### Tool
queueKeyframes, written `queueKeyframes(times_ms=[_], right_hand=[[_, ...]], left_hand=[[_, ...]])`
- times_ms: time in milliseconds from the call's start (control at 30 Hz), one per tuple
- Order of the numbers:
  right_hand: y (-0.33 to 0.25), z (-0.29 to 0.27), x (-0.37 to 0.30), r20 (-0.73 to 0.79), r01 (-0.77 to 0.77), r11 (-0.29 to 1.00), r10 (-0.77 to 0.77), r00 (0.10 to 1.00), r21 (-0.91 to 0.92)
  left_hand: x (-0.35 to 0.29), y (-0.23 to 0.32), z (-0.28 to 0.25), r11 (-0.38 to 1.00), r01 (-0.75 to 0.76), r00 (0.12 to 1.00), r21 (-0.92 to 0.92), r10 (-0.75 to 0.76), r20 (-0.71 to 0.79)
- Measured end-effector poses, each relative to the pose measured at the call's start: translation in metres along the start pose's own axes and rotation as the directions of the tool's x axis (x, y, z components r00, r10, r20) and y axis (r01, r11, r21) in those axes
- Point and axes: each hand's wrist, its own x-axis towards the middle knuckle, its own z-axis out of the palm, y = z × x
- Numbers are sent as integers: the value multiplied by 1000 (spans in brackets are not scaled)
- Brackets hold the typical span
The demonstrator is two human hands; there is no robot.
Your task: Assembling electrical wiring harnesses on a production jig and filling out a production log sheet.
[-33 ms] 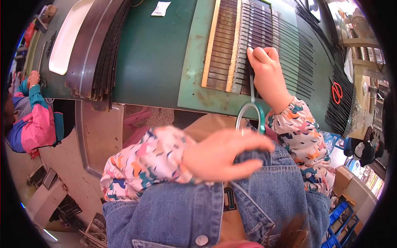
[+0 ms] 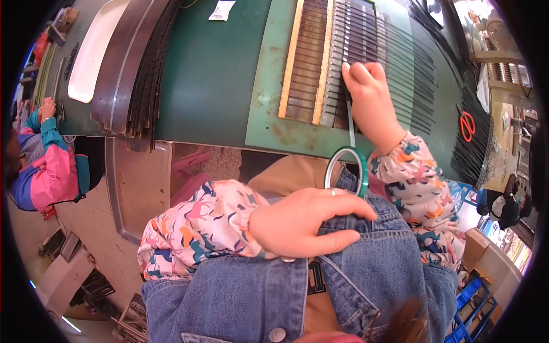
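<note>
We see the right hand [image 2: 370, 94] clenched over the thin dark strips [image 2: 407, 74] on the green board [image 2: 266, 86]; a length of tape [image 2: 351, 128] runs up to it, and we cannot tell whether its fingers pinch the tape or only press it. The tape roll [image 2: 364, 174] hangs past the board's near edge, above the lap. The left hand [image 2: 303, 223] lies just below it, thumb and forefinger parted, grasping nothing that we can see. With the roll apparently unsupported, we judge that its weight could swing and twist the tape, or peel it askew; a sideways tug could also push the closely spaced strips out of line
</note>
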Motion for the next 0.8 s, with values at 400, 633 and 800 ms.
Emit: queueKeyframes(times_ms=[400, 633, 800], right_hand=[[-13, -9, -7, 82, 0, 995, -8, 997, 97], [-20, -10, -18, 61, -7, 996, 1, 998, 93], [-26, -21, -16, 100, 8, 994, -18, 995, 106]], left_hand=[[-5, -7, 8, 987, 46, 993, -152, -62, -102], [-7, -5, 6, 992, 16, 991, -128, -32, -127], [-10, -6, 5, 981, 77, 983, -178, -105, -150]])
